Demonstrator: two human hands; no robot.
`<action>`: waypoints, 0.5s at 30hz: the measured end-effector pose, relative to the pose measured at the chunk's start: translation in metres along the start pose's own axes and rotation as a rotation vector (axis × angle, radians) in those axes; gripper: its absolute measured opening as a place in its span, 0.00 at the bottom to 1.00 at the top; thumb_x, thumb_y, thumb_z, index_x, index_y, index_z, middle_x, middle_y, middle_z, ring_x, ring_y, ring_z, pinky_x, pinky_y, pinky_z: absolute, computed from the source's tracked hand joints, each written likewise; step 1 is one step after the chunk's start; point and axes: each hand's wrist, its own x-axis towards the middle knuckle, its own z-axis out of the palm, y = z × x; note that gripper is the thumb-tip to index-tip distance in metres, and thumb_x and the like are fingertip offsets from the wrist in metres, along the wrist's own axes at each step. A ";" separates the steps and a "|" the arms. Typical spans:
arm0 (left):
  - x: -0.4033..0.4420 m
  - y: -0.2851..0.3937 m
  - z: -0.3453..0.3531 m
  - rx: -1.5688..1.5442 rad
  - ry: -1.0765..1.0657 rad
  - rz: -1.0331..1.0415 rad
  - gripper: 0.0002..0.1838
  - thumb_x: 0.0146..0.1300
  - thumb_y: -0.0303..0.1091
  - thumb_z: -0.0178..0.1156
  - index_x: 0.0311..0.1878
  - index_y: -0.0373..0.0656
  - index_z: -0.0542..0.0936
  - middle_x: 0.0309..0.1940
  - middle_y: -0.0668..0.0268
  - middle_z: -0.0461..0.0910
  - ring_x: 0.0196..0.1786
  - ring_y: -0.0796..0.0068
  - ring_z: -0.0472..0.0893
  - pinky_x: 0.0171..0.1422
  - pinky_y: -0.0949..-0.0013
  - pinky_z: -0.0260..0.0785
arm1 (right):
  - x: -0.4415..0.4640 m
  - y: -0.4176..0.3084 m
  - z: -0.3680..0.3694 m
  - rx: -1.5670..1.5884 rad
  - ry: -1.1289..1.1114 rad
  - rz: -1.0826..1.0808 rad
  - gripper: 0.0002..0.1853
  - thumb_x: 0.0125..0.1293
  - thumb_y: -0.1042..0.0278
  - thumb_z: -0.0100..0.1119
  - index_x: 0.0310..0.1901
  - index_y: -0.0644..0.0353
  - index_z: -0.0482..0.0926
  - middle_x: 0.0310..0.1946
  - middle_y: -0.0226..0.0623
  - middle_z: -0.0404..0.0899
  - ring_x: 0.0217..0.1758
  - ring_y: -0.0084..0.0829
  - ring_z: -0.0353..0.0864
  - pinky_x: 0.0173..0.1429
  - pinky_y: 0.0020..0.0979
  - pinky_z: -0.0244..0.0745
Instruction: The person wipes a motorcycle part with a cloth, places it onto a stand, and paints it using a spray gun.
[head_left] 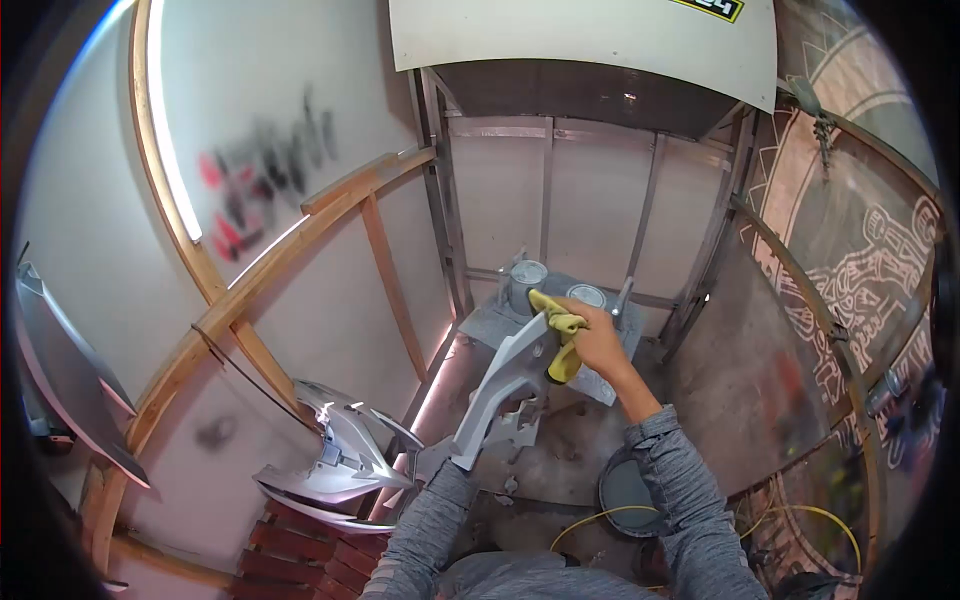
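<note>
My right hand (592, 340) is closed on a yellow cloth (564, 345), whose upper end lies against the top of a silver-grey plastic panel (503, 378). The panel slants from upper right to lower left in front of me. My left forearm reaches to the panel's lower end, and the left hand is hidden behind it. Beyond the cloth, a can (527, 284) and a second round container (586, 297) stand on a grey-spattered sheet (484, 324).
Silver fairing parts (345, 455) are at the lower left, above red slats (300, 550). Another curved panel (75, 375) hangs at far left. A dark bucket (630, 492) and a yellow hose (590, 517) are on the floor. Wooden rails (270, 262) line the left wall.
</note>
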 end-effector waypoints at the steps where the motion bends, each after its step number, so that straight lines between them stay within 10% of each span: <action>1: 0.005 0.006 -0.005 0.000 -0.006 -0.003 0.25 0.75 0.45 0.47 0.67 0.37 0.69 0.59 0.55 0.75 0.57 0.64 0.79 0.64 0.63 0.73 | 0.012 0.006 0.004 -0.070 -0.059 -0.127 0.24 0.56 0.86 0.51 0.55 0.62 0.81 0.50 0.41 0.83 0.55 0.35 0.81 0.59 0.30 0.73; 5: 0.025 0.033 -0.023 -0.010 -0.012 0.013 0.25 0.76 0.44 0.47 0.67 0.37 0.69 0.60 0.54 0.75 0.57 0.64 0.79 0.64 0.63 0.73 | 0.038 0.002 0.036 -0.424 -0.194 -0.412 0.29 0.49 0.88 0.54 0.56 0.62 0.80 0.55 0.48 0.80 0.66 0.51 0.73 0.68 0.41 0.70; 15: 0.058 0.098 -0.045 -0.090 0.040 0.204 0.24 0.76 0.42 0.47 0.67 0.36 0.68 0.61 0.54 0.74 0.58 0.64 0.79 0.66 0.63 0.72 | 0.095 -0.009 0.107 -0.509 -0.483 -0.568 0.34 0.43 0.88 0.60 0.58 0.56 0.79 0.61 0.42 0.76 0.71 0.46 0.67 0.72 0.42 0.68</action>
